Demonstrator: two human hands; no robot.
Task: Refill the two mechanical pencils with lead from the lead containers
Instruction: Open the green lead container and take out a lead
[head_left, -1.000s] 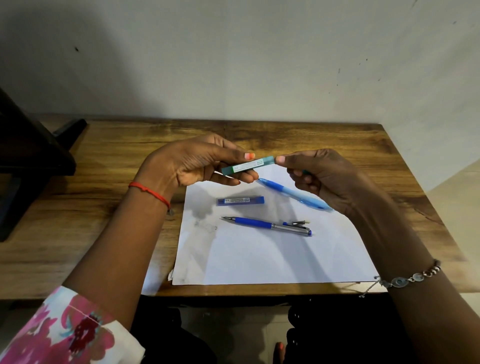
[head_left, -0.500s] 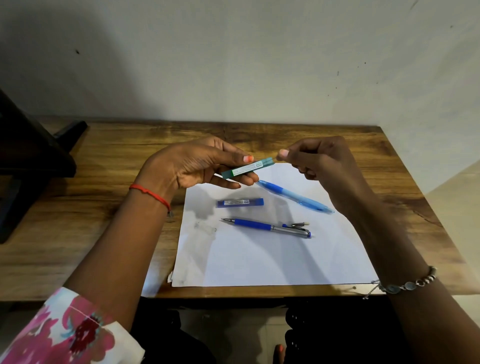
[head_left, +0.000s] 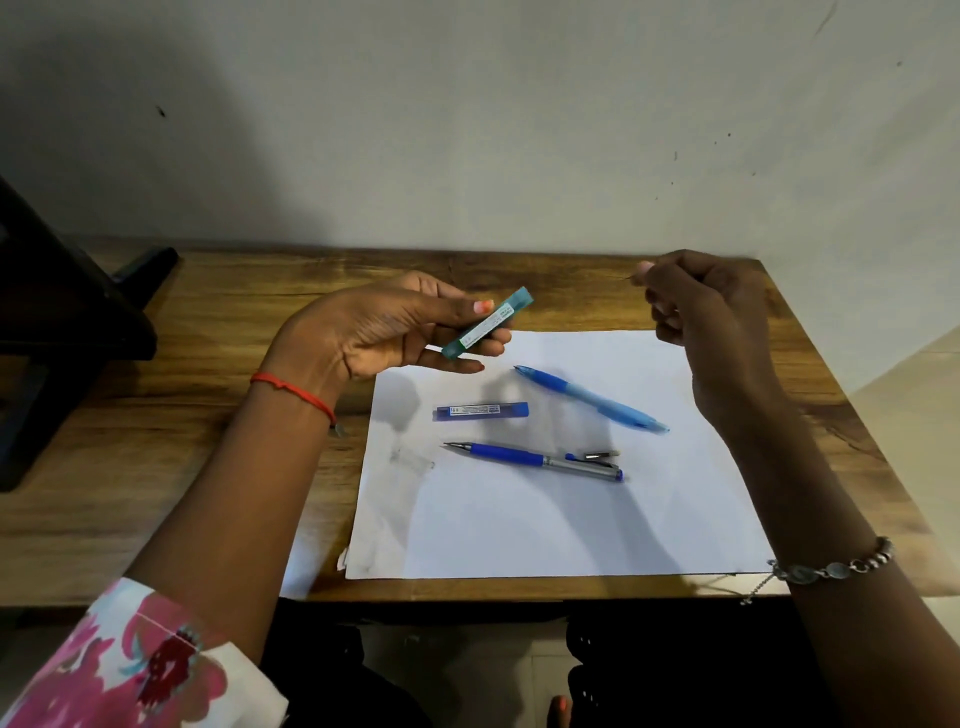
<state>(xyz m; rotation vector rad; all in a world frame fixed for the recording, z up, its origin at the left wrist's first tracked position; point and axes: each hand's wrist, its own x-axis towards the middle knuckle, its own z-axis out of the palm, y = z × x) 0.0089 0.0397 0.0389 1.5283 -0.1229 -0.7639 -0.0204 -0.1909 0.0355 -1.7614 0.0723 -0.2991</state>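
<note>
1. Head view: dark blue pencil (head_left: 535, 459) and light blue pencil (head_left: 592, 397) lie loose, nearer you than either grip.
2. Your left hand (head_left: 374, 332) pinches the teal lead container (head_left: 488, 323); tilting it spills leads.
3. Your right hand (head_left: 722, 332) pinches what looks like a thin lead (head_left: 631, 279); squeezing snaps it.

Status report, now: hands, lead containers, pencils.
Left hand grips teal lead container. Right hand raised, pinching a thin lead, barely visible. Blue lead container, light blue pencil, dark blue pencil lie on the paper, untouched. Nothing blocking.

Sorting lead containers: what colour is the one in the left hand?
Teal container, white label; head view.
</note>
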